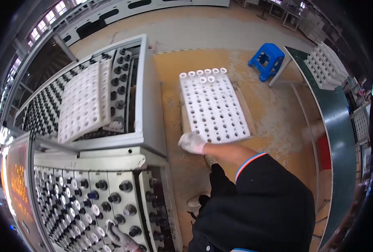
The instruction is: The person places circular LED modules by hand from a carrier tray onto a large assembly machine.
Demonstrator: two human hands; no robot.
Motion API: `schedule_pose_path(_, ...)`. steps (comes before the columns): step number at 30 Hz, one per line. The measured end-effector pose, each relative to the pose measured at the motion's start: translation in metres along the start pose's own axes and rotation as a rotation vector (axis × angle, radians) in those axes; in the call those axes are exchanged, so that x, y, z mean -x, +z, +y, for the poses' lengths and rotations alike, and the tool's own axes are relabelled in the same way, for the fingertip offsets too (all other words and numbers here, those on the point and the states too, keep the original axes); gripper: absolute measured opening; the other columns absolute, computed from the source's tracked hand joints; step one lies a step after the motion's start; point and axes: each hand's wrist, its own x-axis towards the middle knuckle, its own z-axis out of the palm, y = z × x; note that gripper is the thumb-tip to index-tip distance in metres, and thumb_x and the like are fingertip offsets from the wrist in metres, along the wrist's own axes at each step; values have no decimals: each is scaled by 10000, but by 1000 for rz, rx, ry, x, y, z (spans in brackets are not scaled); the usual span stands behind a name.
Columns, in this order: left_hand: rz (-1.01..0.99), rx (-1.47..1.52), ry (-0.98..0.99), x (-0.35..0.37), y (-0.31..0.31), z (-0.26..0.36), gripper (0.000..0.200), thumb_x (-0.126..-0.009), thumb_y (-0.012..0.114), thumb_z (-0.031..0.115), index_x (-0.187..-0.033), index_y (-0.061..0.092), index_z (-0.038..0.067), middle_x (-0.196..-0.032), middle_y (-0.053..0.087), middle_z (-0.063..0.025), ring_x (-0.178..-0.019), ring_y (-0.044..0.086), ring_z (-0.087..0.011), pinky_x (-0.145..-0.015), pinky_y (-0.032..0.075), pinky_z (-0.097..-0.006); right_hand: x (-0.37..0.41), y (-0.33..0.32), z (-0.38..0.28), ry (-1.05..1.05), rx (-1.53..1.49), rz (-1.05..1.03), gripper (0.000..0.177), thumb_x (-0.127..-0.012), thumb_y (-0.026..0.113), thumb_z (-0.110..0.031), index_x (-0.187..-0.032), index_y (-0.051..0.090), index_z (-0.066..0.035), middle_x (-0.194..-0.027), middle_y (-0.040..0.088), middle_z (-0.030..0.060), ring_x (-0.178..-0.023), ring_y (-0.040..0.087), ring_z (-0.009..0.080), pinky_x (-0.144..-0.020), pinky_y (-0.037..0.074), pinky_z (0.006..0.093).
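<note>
My left hand point(121, 238), in a greyish glove, is at the lower left over a rack of black knobs. Its fingertips close on a white round piece point(110, 223) at one of the knobs. Many other white round pieces sit on knobs across this rack point(110, 172). My right hand point(192, 143), in a white glove, is at the near left corner of a white foam tray point(215, 105) full of holes. Its fingers are curled, and what they hold, if anything, is hidden. Several white round pieces point(223, 70) stand at the tray's far end.
Two perforated white sheets point(80, 98) lie on a second knob rack point(37, 105) in a grey frame point(142, 84). A blue stool point(268, 59) stands beyond the tray. Stacked white trays point(326, 67) rest on the green table point(340, 122) at the right.
</note>
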Motion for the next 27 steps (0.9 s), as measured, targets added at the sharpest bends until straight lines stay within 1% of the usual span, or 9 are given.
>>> schedule_pose_path(2,-269,-9,19,7,98,74,246,-950,454,95,-1139,558,-24,-1083,573,-90,-975,522,-170,-841,422,-266,10,-6,114,325,45,0,202,-777,546,-199,-918,689,-180,-929,656,92,-849,626,287,-757,488,416)
schedule_pose_path(7,-699,30,-111,-3,333,113,162,-916,542,131,-966,600,-11,-875,585,-29,-799,525,-114,-729,440,-252,-29,-74,267,500,384,12,327,-826,539,-300,-1138,569,-204,-1124,577,67,-1058,540,223,-823,412,404)
schedule_pose_path(9,-862,-3,-74,-8,437,121,152,-889,580,134,-947,600,-6,-839,579,-42,-763,526,-115,-710,444,-257,-52,-40,363,345,-177,331,361,-835,539,-340,-1171,545,-208,-1157,553,61,-1109,504,226,-844,394,430)
schedule_pose_path(12,-967,-62,168,-14,583,121,154,-849,606,136,-942,591,14,-835,566,-100,-738,556,-195,-701,463,-311,-80,-42,416,272,-551,340,525,-851,515,-466,-1320,436,-246,-1240,500,20,-1205,418,216,-891,345,485)
schedule_pose_path(16,-1005,-439,704,-24,745,138,277,-776,634,253,-971,596,60,-958,587,-120,-934,567,-303,-844,431,-426,-108,-31,469,291,-1056,202,566,-879,450,-517,-1378,380,-260,-1336,444,-12,-1260,373,210,-995,286,529)
schedule_pose_path(19,-962,-559,891,-29,832,143,527,-706,688,380,-1130,570,90,-1139,551,-131,-1095,509,-300,-968,363,-429,-108,-40,474,522,-1573,78,512,-914,403,-472,-1359,386,-221,-1365,426,20,-1300,359,222,-1046,237,568)
schedule_pose_path(21,-891,-668,992,-29,876,144,680,-679,705,427,-1248,511,107,-1235,515,-145,-1162,479,-311,-1007,348,-416,-127,-74,444,808,-2253,201,478,-932,373,-441,-1338,392,-189,-1374,424,48,-1323,351,237,-1055,220,593)
schedule_pose_path(25,-1139,-730,1031,-33,931,123,747,-661,694,508,-1269,494,122,-1228,534,-147,-1119,523,-309,-964,388,-440,-128,-48,456,838,-2406,494,404,-948,313,-374,-1272,435,-167,-1377,420,85,-1316,377,265,-1052,236,604)
schedule_pose_path(27,-1233,-787,1019,-36,943,113,708,-686,679,489,-1262,495,119,-1209,535,-140,-1119,524,-295,-940,406,-432,-109,-37,469,699,-950,206,489,-913,369,-441,-1310,431,-161,-1371,434,73,-1314,370,271,-1058,257,567)
